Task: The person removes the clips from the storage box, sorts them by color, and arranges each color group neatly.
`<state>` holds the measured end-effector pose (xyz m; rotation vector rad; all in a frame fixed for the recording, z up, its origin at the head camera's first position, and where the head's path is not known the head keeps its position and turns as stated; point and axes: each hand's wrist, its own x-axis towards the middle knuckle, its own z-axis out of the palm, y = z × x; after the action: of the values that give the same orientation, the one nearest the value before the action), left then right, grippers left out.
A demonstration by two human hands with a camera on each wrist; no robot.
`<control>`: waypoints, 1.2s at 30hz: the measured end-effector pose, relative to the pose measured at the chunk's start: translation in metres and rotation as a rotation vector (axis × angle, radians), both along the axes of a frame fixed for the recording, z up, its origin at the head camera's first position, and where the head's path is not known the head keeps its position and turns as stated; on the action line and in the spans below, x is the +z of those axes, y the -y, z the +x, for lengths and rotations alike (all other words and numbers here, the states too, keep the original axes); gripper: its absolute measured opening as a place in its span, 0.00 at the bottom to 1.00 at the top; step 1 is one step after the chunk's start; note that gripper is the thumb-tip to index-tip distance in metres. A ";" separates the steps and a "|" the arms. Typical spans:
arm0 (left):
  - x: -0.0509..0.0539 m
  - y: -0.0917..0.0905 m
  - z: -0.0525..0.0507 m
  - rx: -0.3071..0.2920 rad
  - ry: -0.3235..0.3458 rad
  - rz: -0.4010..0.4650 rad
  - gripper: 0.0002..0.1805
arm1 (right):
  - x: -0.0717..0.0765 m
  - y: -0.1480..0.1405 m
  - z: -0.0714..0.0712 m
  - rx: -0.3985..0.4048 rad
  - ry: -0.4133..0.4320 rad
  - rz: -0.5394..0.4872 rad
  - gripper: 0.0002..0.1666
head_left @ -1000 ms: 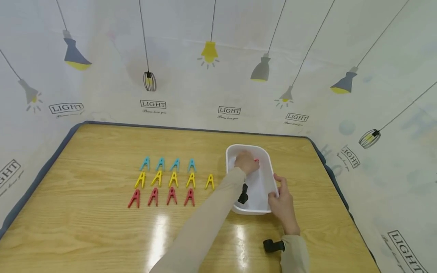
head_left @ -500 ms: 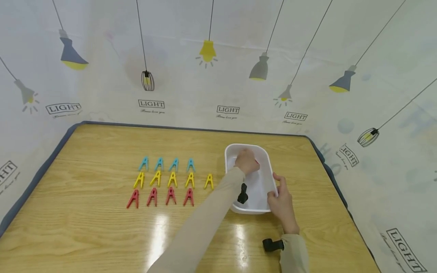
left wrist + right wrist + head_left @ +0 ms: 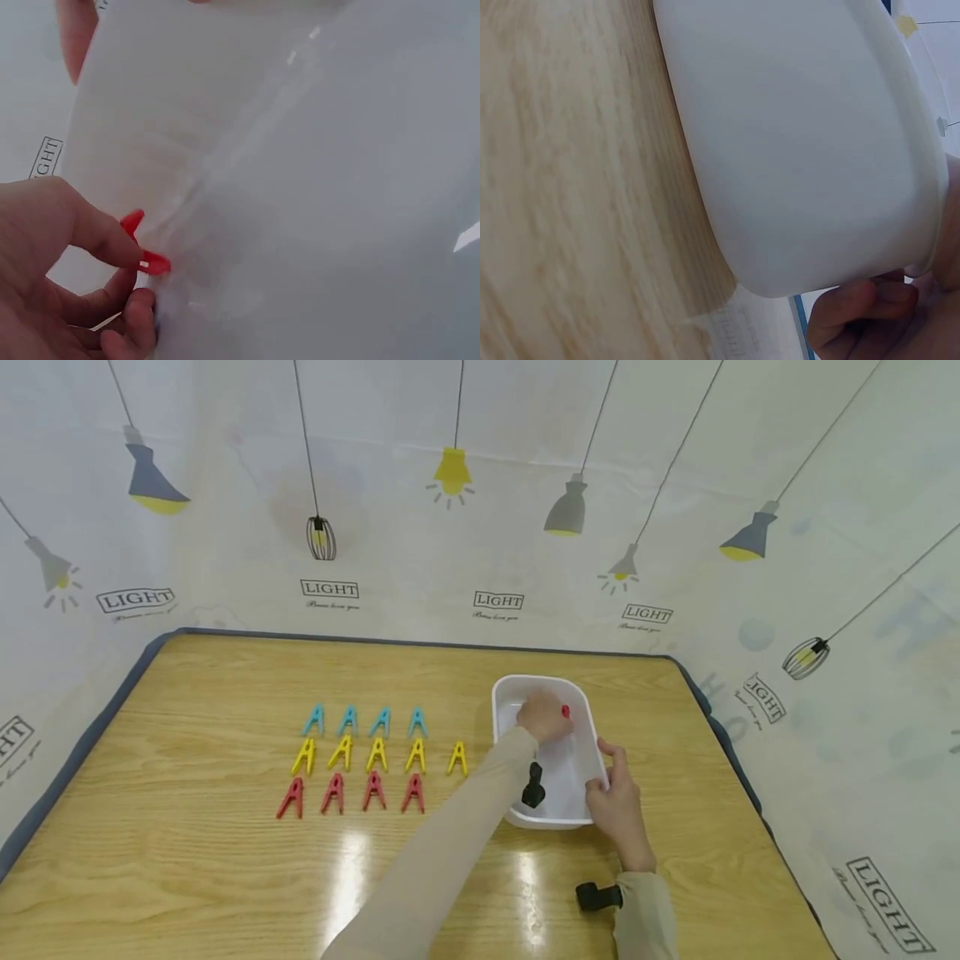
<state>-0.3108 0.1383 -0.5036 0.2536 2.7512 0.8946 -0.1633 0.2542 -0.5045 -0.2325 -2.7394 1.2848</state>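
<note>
My left hand (image 3: 545,716) reaches into the white plastic bin (image 3: 592,817). Between its thumb and finger it pinches a red clothespin (image 3: 154,262), close to the bin's inner wall in the left wrist view; the fingers hide part of the clothespin. My right hand (image 3: 619,810) grips the bin's right rim, thumb on the inner side and fingers outside. In the right wrist view the bin's outer wall (image 3: 802,150) fills much of the picture, the right hand (image 3: 877,315) at its lower corner.
Left of the bin lie rows of clothespins on the wooden table (image 3: 225,877): several blue (image 3: 347,720), several yellow (image 3: 377,753) and several red (image 3: 374,791). The left forearm (image 3: 442,860) crosses the table in front of them. A printed curtain (image 3: 390,552) surrounds the table's back and sides.
The red clothespin shows a little more beside the left hand than half a second ago. Both hands keep nearly the same places; the view shifts slightly.
</note>
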 end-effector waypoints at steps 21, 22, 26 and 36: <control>0.021 0.019 0.014 -0.075 -0.101 0.018 0.15 | -0.003 -0.001 0.001 0.007 0.010 -0.001 0.37; 0.023 0.020 0.014 -0.078 -0.112 0.012 0.14 | -0.003 -0.002 0.001 0.003 0.016 -0.001 0.37; 0.033 0.032 0.015 -0.075 -0.143 -0.027 0.13 | 0.000 0.000 0.000 0.007 0.045 0.002 0.37; 0.078 0.055 0.024 -0.090 -0.066 0.087 0.20 | 0.001 0.003 -0.001 0.009 0.063 0.026 0.37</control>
<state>-0.2863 0.0832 -0.4257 0.4259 2.7396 0.9999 -0.1643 0.2517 -0.5039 -0.2632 -2.8110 1.2651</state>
